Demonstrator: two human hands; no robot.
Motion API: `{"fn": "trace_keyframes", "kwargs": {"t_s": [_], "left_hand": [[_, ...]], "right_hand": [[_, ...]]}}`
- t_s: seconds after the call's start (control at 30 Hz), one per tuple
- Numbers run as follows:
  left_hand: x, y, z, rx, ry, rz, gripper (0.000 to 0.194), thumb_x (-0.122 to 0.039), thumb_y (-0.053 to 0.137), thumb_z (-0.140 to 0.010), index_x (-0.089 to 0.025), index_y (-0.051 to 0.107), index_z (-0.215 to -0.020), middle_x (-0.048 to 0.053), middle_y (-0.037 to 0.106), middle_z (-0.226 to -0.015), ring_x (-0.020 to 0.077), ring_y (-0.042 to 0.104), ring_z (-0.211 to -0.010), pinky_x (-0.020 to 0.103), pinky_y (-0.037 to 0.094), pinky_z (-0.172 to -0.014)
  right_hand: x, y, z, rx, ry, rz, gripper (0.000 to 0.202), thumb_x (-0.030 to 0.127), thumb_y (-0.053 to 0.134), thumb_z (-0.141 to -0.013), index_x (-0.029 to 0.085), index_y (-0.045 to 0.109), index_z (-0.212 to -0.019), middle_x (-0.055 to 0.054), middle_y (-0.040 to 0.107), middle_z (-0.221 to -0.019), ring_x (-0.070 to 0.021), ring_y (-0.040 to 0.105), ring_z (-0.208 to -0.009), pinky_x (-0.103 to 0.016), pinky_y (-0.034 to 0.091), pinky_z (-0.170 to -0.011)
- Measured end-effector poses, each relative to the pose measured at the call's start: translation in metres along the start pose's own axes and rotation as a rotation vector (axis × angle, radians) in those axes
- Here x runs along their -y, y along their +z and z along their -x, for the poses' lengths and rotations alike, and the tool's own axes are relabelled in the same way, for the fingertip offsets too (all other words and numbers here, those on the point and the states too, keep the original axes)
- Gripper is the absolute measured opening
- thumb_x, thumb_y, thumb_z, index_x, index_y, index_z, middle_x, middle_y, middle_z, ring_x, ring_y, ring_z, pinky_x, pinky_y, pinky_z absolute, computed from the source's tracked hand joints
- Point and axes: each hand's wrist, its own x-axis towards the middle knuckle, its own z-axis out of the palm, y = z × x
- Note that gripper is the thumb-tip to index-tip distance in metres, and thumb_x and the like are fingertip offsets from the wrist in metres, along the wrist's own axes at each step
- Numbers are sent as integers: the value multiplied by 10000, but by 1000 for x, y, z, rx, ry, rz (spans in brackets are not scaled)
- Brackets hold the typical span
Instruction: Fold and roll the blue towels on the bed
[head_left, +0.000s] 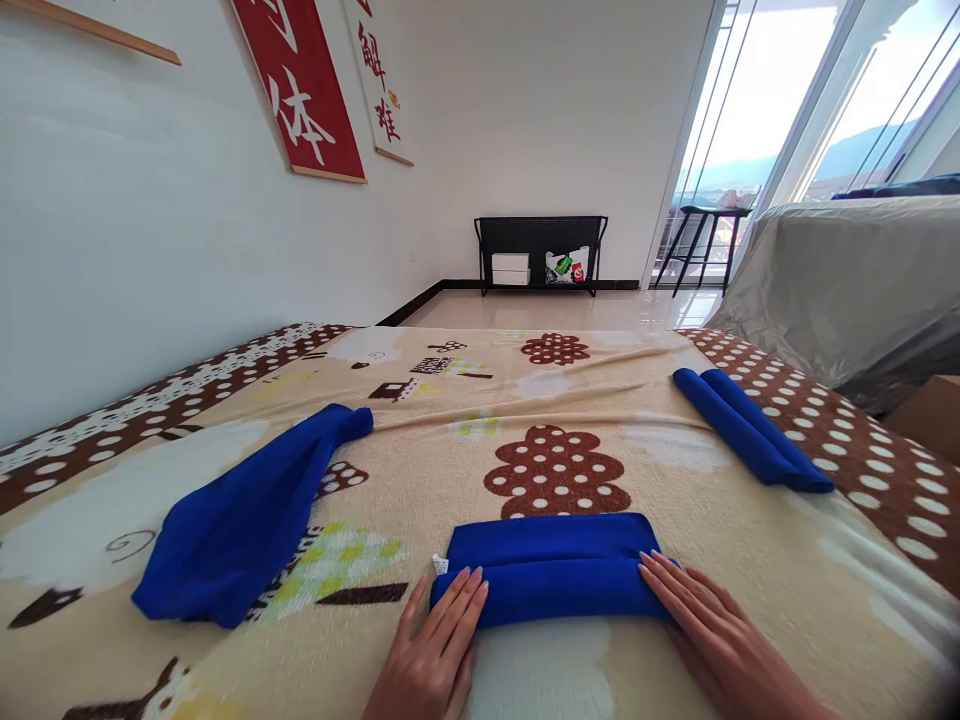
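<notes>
A blue cloth [559, 585] lies in front of me, its near part rolled or folded over and a flat strip showing beyond it. A small white tag pokes out at its left end. My left hand [435, 640] rests with straight fingers on the left end of the fold. On the right end lies my right hand [720, 620], fingers stretched out flat. To the left, a second blue cloth [240, 525] is crumpled and loose. A third blue cloth [750, 425], rolled from two sides into a double roll, lies to the right.
All the cloths lie on a patterned beige blanket [420, 480] with brown dotted borders. A wall stands on the left with hanging scrolls [315, 110]. Beyond are a black rack [540, 240] and a stool [705, 225]. At the right is covered furniture [840, 280].
</notes>
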Motion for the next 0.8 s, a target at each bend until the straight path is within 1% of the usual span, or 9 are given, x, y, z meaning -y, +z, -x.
{"fn": "trace_keyframes", "kwargs": {"t_s": [0.17, 0.3, 0.37, 0.47, 0.53, 0.57, 0.63, 0.73, 0.8], "left_hand": [[-7, 11, -21, -49, -152, 123, 560, 22, 406, -808, -163, 555, -1316, 45, 696, -1248, 154, 610, -1174, 392, 163, -1184], [-6, 5, -28, -120, -232, 226, 506, 14, 403, -783, -216, 606, -1186, 10, 742, -1079, 174, 665, -1010, 398, 284, -1059], [-4, -6, -25, -45, -243, 297, 456, -8, 415, -770, -222, 624, -1114, 4, 736, -993, 183, 665, -920, 402, 337, -996], [-5, -21, -23, 191, -314, 396, 333, -36, 424, -762, -219, 647, -929, 4, 692, -852, 186, 634, -798, 415, 400, -943], [-11, -23, -30, 294, -405, 326, 301, -40, 411, -779, -215, 652, -827, 19, 675, -805, 209, 631, -802, 472, 398, -971], [-17, -20, -35, 297, -452, 244, 320, -41, 399, -797, -211, 668, -838, 35, 685, -819, 230, 638, -839, 510, 381, -992], [-32, -9, -48, 224, -472, 79, 393, -45, 376, -835, -198, 696, -1001, 77, 721, -949, 267, 644, -957, 550, 343, -1028], [-55, 9, -63, 82, -272, 30, 468, -116, 402, -877, -180, 593, -1299, 92, 672, -1266, 258, 582, -1184, 478, 325, -1073], [-61, 16, -62, 75, -145, 68, 497, -227, 450, -907, -172, 509, -1397, 62, 585, -1409, 229, 504, -1299, 412, 317, -1094]], "right_hand": [[6, 9, -20, -64, 84, -54, 525, 158, 469, -911, 170, 441, -1435, -60, 558, -1412, -176, 504, -1308, -353, 289, -1100], [14, -5, -31, -162, 172, -122, 445, 107, 464, -846, 204, 550, -1273, -33, 683, -1210, -192, 596, -1163, -394, 275, -1064], [19, -18, -28, -121, 201, -188, 382, 119, 485, -822, 231, 577, -1176, -1, 702, -1108, -183, 611, -1104, -393, 263, -1059], [27, -31, -24, 29, 230, -244, 324, 107, 471, -804, 256, 595, -1064, 15, 686, -1042, -167, 614, -1054, -407, 247, -1059], [36, -31, -31, 31, 305, -211, 276, 110, 442, -807, 243, 619, -972, -22, 685, -1055, -194, 611, -1066, -442, 258, -1050], [41, -29, -37, -2, 347, -173, 274, 116, 434, -807, 230, 633, -957, -53, 685, -1093, -220, 602, -1101, -464, 264, -1048], [56, -24, -54, -67, 344, -92, 361, 110, 425, -799, 197, 651, -1067, -106, 647, -1248, -256, 550, -1213, -482, 264, -1060], [79, -15, -77, -91, 130, -33, 569, 79, 421, -797, 160, 540, -1348, -80, 507, -1461, -224, 441, -1347, -412, 263, -1087], [84, -11, -82, -75, 24, -8, 587, 111, 434, -838, 156, 474, -1422, -39, 440, -1515, -195, 381, -1394, -365, 256, -1102]]}}
